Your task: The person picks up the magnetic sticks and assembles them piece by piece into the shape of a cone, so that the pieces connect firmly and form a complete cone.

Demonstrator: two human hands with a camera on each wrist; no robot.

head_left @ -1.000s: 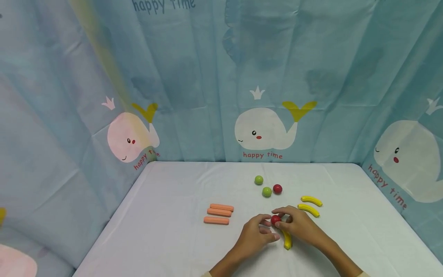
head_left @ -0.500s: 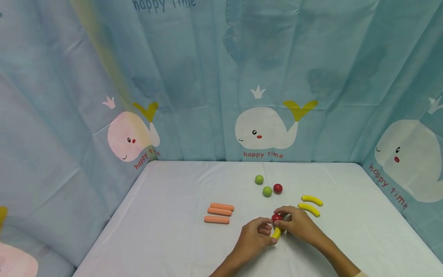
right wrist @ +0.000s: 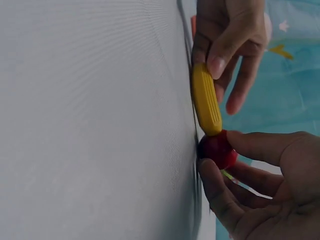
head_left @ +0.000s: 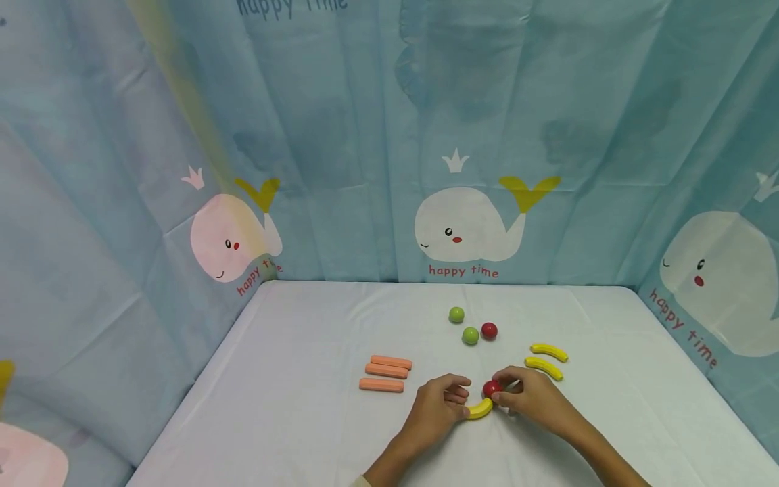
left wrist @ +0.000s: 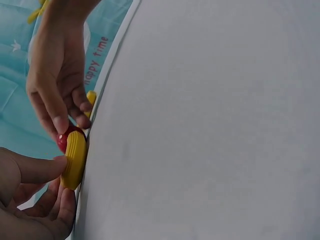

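In the head view my left hand (head_left: 435, 409) pinches the left end of a small yellow toy banana (head_left: 479, 410) between thumb and fingers. The left wrist view shows the grooved side of that banana (left wrist: 75, 160) against the thumb. My right hand (head_left: 535, 396) holds a shiny red ball (head_left: 491, 389), thumb on one side and fingertips on the other. From the right wrist, the red ball (right wrist: 218, 150) meets the far end of the banana (right wrist: 206, 100). Both things lie at the white tabletop, and fingers partly cover the ball.
Several loose pieces lie around: orange sausage-like sticks (head_left: 381, 385) to the left, two green balls (head_left: 470, 335) and another red ball (head_left: 489, 331) farther back, two more yellow bananas (head_left: 544, 368) at the right. A blue whale-print curtain (head_left: 365, 135) surrounds the white table (head_left: 292, 419).
The banana's near end has swung left, so it now lies crosswise below the ball. My left hand has taken hold of that end. The held ball has shifted slightly right.
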